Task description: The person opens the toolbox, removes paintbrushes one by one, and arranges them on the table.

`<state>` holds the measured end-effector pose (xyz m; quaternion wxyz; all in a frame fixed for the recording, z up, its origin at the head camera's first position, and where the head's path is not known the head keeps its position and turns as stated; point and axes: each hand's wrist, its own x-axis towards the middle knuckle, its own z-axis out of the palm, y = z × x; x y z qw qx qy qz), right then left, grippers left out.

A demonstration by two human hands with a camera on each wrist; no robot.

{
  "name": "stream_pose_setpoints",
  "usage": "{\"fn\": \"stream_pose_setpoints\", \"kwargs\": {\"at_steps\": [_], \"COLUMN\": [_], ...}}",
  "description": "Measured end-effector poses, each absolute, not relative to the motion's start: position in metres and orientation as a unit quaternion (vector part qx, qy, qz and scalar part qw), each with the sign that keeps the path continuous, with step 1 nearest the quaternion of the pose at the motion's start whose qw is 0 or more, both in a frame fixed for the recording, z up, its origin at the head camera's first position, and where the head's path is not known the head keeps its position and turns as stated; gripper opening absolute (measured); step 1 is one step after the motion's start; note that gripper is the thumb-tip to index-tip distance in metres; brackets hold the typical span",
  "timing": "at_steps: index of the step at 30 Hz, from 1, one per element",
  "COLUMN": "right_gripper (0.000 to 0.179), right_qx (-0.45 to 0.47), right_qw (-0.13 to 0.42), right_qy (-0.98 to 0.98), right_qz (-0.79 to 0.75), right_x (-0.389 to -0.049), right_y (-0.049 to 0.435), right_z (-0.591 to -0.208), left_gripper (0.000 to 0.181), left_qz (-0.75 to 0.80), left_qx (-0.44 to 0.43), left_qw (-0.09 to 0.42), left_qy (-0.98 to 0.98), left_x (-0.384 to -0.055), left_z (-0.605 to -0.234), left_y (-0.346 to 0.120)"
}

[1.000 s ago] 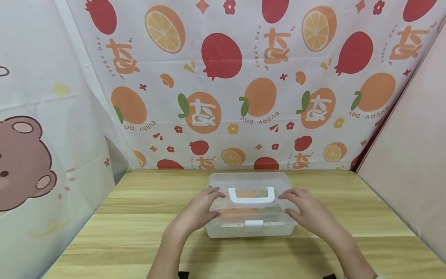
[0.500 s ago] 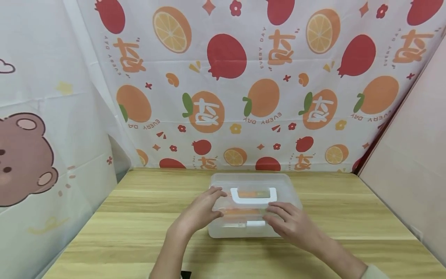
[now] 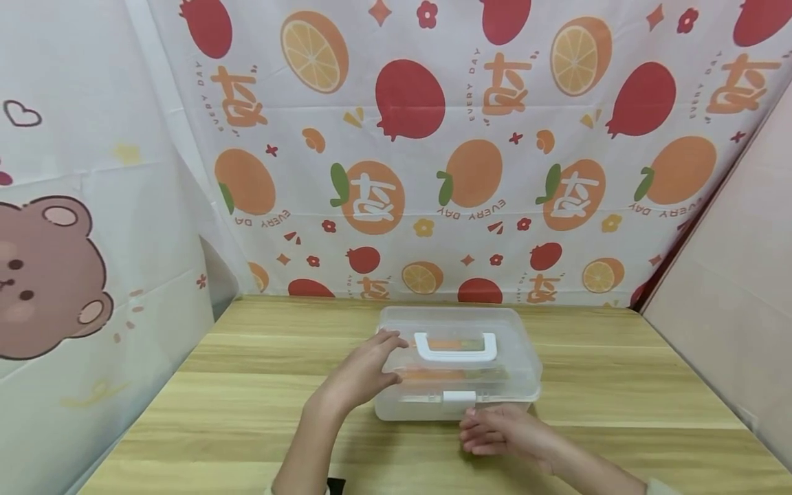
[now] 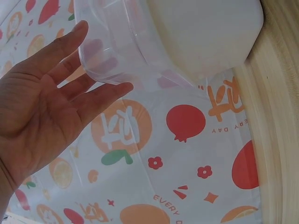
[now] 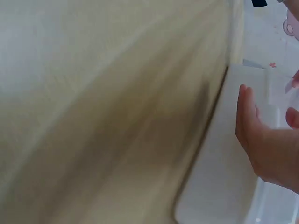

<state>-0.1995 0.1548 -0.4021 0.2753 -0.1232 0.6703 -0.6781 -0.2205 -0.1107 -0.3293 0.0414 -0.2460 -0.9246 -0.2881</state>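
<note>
A clear plastic storage box (image 3: 520,344) sits on the table with its lid down. It has a white carry handle (image 3: 456,356) on top and a white latch (image 3: 459,397) at the front. Orange and greenish things (image 3: 433,375) show blurrily through the lid. My left hand (image 3: 355,375) rests its spread fingers against the lid's left edge; in the left wrist view the fingertips (image 4: 125,87) meet the clear rim. Just below the latch is my right hand (image 3: 504,431), fingers loosely bent with nothing visible in them. Whether its thumb touches the latch, I cannot tell.
The wood-grain table (image 3: 278,399) extends around the box on all sides. Behind it hangs a fruit-print cloth (image 3: 427,172). A bear-print cloth (image 3: 155,227) hangs at the left, and a pale panel (image 3: 730,289) stands at the right.
My right hand has left the lid's right side and moved left and down to the front latch. My left hand stays at the lid's left edge. The view has shifted slightly.
</note>
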Motion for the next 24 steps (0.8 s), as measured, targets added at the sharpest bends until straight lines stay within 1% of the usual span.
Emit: {"fn": "stream_pose_setpoints", "kwargs": {"at_steps": [2, 4, 6, 8, 12, 15, 18, 21, 24], "right_gripper": [0.055, 0.065, 0.072, 0.076, 0.073, 0.074, 0.075, 0.07, 0.061], "right_qx": [-0.07, -0.031, -0.003, 0.023, 0.081, 0.107, 0.114, 0.103, 0.096], "right_qw": [0.333, 0.353, 0.359, 0.351, 0.311, 0.279, 0.256, 0.238, 0.224], "right_qy": [0.602, 0.542, 0.49, 0.452, 0.385, 0.355, 0.36, 0.385, 0.402], "right_qz": [-0.722, -0.762, -0.794, -0.82, -0.865, -0.886, -0.89, -0.886, -0.883], "right_x": [-0.2, -0.2, -0.2, -0.199, -0.196, -0.193, -0.191, -0.193, -0.195], "right_y": [0.155, 0.155, 0.152, 0.148, 0.139, 0.132, 0.127, 0.124, 0.123], "right_z": [-0.407, -0.411, -0.412, -0.413, -0.412, -0.413, -0.417, -0.425, -0.431], "left_gripper": [0.045, 0.045, 0.045, 0.045, 0.044, 0.044, 0.043, 0.043, 0.043], "left_qz": [-0.287, -0.287, -0.286, -0.286, -0.288, -0.289, -0.291, -0.291, -0.29], "left_qx": [-0.247, -0.248, -0.249, -0.25, -0.248, -0.247, -0.248, -0.249, -0.249], "left_qw": [0.041, 0.041, 0.04, 0.04, 0.038, 0.039, 0.04, 0.042, 0.044], "left_qy": [-0.925, -0.924, -0.924, -0.924, -0.924, -0.924, -0.923, -0.923, -0.923], "left_x": [-0.221, -0.221, -0.221, -0.221, -0.221, -0.221, -0.221, -0.222, -0.222], "left_z": [-0.33, -0.33, -0.33, -0.33, -0.33, -0.329, -0.33, -0.33, -0.33], "left_y": [-0.11, -0.11, -0.11, -0.11, -0.11, -0.11, -0.11, -0.11, -0.11]}}
